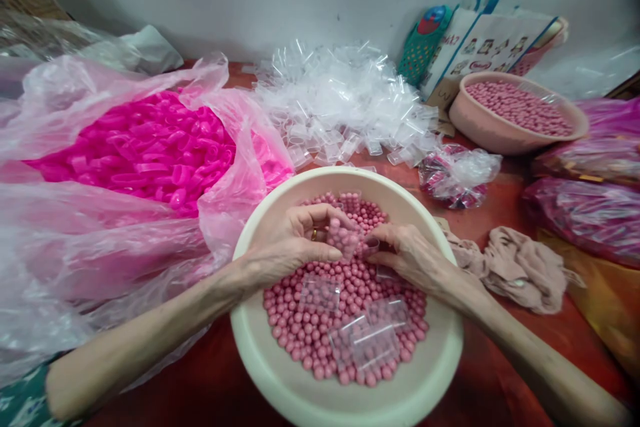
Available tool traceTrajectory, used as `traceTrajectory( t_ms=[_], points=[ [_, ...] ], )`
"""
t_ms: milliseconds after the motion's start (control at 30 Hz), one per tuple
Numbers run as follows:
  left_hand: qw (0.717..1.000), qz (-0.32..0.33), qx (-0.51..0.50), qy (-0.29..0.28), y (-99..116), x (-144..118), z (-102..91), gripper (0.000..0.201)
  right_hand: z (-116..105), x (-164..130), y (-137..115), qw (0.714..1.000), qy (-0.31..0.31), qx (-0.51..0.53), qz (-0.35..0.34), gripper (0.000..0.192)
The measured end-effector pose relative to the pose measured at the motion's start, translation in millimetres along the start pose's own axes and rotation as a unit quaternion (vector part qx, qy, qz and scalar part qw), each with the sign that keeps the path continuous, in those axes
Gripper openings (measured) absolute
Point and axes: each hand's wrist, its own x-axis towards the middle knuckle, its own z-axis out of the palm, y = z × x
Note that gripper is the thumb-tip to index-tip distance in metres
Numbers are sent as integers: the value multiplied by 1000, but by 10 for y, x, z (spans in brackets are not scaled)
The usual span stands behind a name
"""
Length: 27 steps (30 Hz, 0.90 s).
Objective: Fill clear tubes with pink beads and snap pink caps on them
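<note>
Above a cream basin [270, 373] of small pink balls [295, 320], my left hand [295, 233] grips a clear plastic case [343, 239] with pink balls in it. A ring shows on one finger. To its right, my right hand [407, 253] is closed in a pinch on a small clear plastic piece [371, 247], close beside the case. On the balls lie several clear flat plastic cases, one [320, 293] at the left and others overlapping [373, 340] nearer me. Another case [350, 201] rests behind my hands.
Bright pink plastic parts [160, 140] fill an open bag [125, 240] at left. Clear plastic sleeves [345, 100] are heaped behind the basin. A second basin [490, 123] of pink balls, a tote bag [485, 47], a crumpled cloth [525, 267] and wrapped bundles [590, 213] stand right.
</note>
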Motion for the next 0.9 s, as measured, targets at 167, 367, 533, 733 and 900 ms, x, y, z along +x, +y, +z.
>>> traceTrajectory(
  t_ms=[167, 367, 533, 733, 900],
  points=[
    [997, 36, 58, 23, 8, 9, 0, 43, 9, -3, -8, 1000, 8, -21, -2, 14],
    [996, 55, 68, 11, -5, 19, -24, 37, 34, -7, 50, 999, 18, -25, 8, 15],
    [987, 102, 125, 21, -26, 18, -2, 19, 52, -21, 83, 999, 5, -31, 8, 19],
    [962, 128, 238, 45, -43, 124, 10, 12, 55, -20, 91, 999, 7, -41, 15, 18],
    [907, 198, 365, 68, 26, 322, 51, 18, 20, -25, -11, 999, 10, -43, 26, 14]
  ],
)
